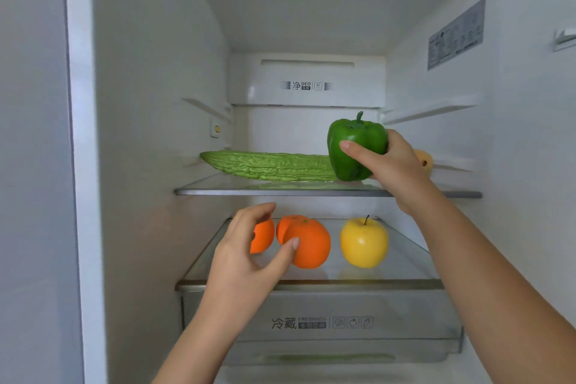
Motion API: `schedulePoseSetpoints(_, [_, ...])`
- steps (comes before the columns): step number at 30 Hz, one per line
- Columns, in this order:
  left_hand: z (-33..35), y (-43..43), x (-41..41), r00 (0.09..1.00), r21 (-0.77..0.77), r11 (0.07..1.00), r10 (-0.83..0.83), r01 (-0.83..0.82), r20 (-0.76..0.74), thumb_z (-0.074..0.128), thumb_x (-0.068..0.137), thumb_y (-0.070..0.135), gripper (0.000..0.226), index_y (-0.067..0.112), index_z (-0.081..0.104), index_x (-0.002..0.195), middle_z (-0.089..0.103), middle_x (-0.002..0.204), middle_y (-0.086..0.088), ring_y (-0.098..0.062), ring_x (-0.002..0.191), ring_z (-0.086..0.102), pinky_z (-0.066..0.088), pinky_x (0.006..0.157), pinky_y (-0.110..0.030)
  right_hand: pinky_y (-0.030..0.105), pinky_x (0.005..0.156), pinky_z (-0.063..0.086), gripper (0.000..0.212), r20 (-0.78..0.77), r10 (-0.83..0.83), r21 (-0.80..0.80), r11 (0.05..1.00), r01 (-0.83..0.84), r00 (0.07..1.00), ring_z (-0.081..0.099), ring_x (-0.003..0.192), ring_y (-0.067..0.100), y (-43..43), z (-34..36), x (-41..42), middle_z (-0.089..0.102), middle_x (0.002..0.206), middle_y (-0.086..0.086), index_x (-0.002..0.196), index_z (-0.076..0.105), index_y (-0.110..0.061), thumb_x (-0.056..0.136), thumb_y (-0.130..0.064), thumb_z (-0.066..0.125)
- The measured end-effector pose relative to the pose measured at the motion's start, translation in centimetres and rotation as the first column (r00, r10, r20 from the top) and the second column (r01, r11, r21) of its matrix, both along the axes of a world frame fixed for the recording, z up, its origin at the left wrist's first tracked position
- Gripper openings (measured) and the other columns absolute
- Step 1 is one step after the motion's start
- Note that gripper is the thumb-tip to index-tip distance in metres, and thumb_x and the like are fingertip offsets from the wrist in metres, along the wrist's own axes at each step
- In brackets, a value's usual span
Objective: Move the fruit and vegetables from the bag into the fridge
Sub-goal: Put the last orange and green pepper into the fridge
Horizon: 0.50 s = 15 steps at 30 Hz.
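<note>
I look into an open fridge. My right hand grips a green bell pepper, held upright just above the upper glass shelf. Behind it on that shelf lies a long green bitter gourd, and a yellow-orange fruit peeks out behind my right wrist. On the lower glass shelf stand two oranges, one in the middle and one partly hidden by my left hand. My left hand hovers with loosely spread fingers, its thumb tip in front of the middle orange. A yellow apple stands to the right.
A clear crisper drawer with printed labels sits under the lower shelf. The fridge's white side walls close in left and right. A deodoriser panel is at the back. The bag is out of view.
</note>
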<state>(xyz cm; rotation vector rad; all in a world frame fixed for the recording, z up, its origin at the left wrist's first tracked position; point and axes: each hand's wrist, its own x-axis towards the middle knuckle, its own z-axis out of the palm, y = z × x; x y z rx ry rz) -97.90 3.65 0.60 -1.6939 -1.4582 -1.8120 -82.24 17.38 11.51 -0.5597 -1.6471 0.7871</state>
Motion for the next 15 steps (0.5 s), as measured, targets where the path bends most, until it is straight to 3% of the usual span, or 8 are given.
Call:
schedulePoseSetpoints(7, [0.8,-0.5,-0.4,0.999,-0.002,1.000,0.012,-0.012,0.040,0.058,0.063,0.054,0.048,0.034,0.054,0.107,0.060,0.109,0.015,0.005,0.105,0.054,0.044,0.086,-0.019,0.039,0.087,0.051,0.018,0.101,0.081,-0.089,0.993,-0.072,0.992,0.061,0.093,0.015,1.6,0.6,-1.3,0.062,0.089,-0.009,0.081,0.055,-0.030,0.076,-0.037,0.071])
schedulePoseSetpoints(11, [1.2,0.0,-0.2,0.999,-0.042,0.999,0.005,-0.003,0.040,0.057,0.063,0.056,0.046,0.040,0.051,0.106,0.058,0.112,0.017,0.008,0.106,0.051,0.043,0.087,-0.012,0.037,0.085,0.049,0.018,0.117,0.118,-0.140,0.985,-0.101,0.986,0.059,0.092,0.015,2.0,1.0,-2.0,0.059,0.087,-0.010,0.079,0.052,-0.030,0.080,-0.038,0.068])
schedulePoseSetpoints(15, [1.6,0.4,-0.1,0.999,-0.055,0.999,0.000,0.003,0.050,0.056,0.063,0.056,0.044,0.044,0.050,0.104,0.057,0.114,0.018,0.008,0.106,0.051,0.042,0.086,-0.015,0.035,0.080,0.048,0.021,0.104,0.123,-0.133,0.985,-0.108,0.987,0.055,0.080,0.008,2.1,1.0,-2.4,0.055,0.083,-0.012,0.077,0.047,-0.029,0.082,-0.035,0.066])
